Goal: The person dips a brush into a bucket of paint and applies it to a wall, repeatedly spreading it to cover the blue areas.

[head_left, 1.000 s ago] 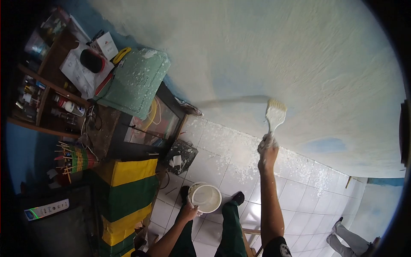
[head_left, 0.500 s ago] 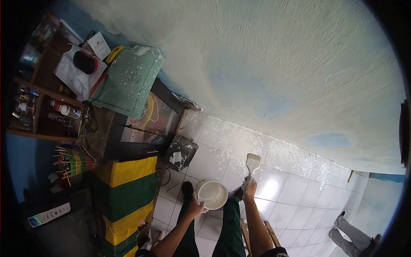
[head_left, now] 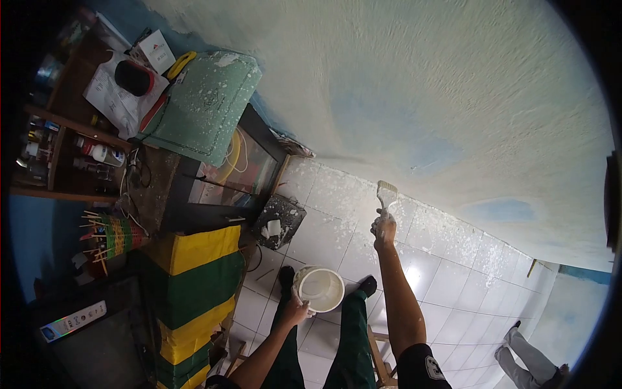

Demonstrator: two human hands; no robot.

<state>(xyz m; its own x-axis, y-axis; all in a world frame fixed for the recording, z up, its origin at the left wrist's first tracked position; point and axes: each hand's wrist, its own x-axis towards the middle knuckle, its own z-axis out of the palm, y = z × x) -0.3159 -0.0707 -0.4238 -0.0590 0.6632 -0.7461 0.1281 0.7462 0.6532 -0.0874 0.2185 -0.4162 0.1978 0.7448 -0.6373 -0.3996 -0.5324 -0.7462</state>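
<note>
My left hand (head_left: 297, 312) grips the rim of a white bucket (head_left: 332, 290), which has whitish paint inside and hangs between my legs. My right hand (head_left: 383, 228) is wrapped round the handle of a wide paintbrush (head_left: 387, 192), its bristles pointing up toward the foot of the wall. White smears cover the fingers of my right hand. The wall (head_left: 447, 97) carries a pale, streaky coat with blue patches showing through. I cannot tell whether the bristles touch the wall.
Left are a wooden shelf (head_left: 74, 129) with bottles, a green paint-spattered cover (head_left: 201, 107), a dark cabinet, a black box (head_left: 280, 222) and a yellow-green striped cloth (head_left: 204, 272). Paint spots dot the tiled floor (head_left: 324, 243). A person's grey-clad legs (head_left: 528, 356) show at lower right.
My right arm has stretched forward, carrying the brush up and away from the bucket toward the wall. My left hand still holds the bucket. The view has shifted slightly.
</note>
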